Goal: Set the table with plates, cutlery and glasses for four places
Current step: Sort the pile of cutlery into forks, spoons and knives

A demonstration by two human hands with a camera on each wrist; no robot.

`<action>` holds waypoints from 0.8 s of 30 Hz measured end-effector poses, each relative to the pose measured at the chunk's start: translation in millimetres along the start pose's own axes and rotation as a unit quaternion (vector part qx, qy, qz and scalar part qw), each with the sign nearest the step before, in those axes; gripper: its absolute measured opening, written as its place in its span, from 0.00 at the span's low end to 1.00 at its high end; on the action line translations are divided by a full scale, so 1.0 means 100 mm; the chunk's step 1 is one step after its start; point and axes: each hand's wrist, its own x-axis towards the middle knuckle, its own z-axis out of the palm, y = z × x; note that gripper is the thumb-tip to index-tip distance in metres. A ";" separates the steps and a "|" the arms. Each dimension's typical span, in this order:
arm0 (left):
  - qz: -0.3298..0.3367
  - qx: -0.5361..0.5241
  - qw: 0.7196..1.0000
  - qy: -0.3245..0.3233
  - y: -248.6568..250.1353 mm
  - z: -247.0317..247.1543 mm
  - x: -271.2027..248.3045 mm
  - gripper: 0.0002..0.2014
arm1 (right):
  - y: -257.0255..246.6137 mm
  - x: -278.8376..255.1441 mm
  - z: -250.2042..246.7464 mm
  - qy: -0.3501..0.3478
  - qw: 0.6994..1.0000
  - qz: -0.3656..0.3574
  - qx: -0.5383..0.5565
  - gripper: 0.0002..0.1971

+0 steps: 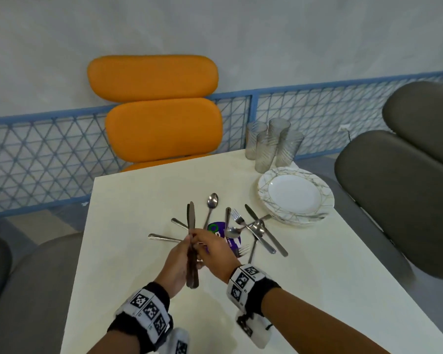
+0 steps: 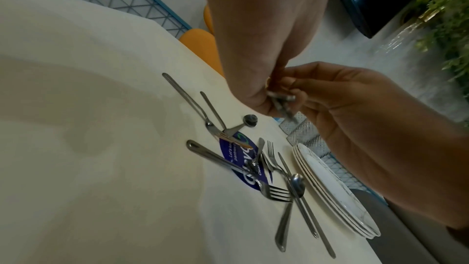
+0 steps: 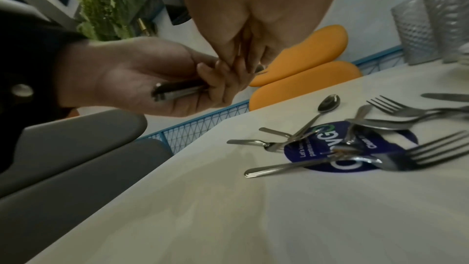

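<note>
- Head view: the left hand is curled round a bundle of knives, held above the table with blades pointing away from the person and handles toward the wrist.
- The right hand meets the left at the bundle; its fingertips pinch the knives about midway along.
- Loose cutlery, spoons, forks and one knife, lies scattered on and around a blue sticker near the table's middle.
- A stack of plates sits to the right of the cutlery, with four glasses bunched just behind it at the far corner.
- An orange chair stands at the far side, a grey chair at the right.

- Left wrist view: the left hand closes on the knife handles, and the fingers of the right hand curl in against them.
- Below lie the cutlery over the sticker, and the plates seen edge-on beside it.

- Right wrist view: the left hand wraps the knives, handle ends sticking out over the palm.
- The right hand reaches down to it, fingertips touching the left fingers; their hold on the metal is hidden here.
- Forks and spoons lie on the sticker; the glasses stand at upper right.
</note>
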 end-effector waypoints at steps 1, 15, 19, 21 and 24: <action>0.002 0.002 1.000 0.004 -0.01 0.00 0.00 0.19 | 0.01 -0.01 -0.01 -0.009 1.000 0.006 0.007 0.13; -0.024 0.053 0.987 0.148 -0.16 -0.04 0.07 0.05 | 1.12 -0.27 -0.81 0.058 0.930 0.293 -0.214 0.18; -0.034 0.029 0.988 0.146 -0.19 0.07 0.06 0.06 | 1.47 -0.24 -1.05 0.017 0.890 0.342 -0.302 0.18; -0.029 0.027 0.991 0.131 -0.20 0.14 0.06 0.07 | 1.48 -0.20 -1.08 -0.002 0.880 0.350 -0.322 0.20; -0.029 0.036 0.992 0.117 -0.22 0.22 0.06 0.08 | 1.45 -0.15 -1.02 -0.049 0.878 0.325 -0.347 0.19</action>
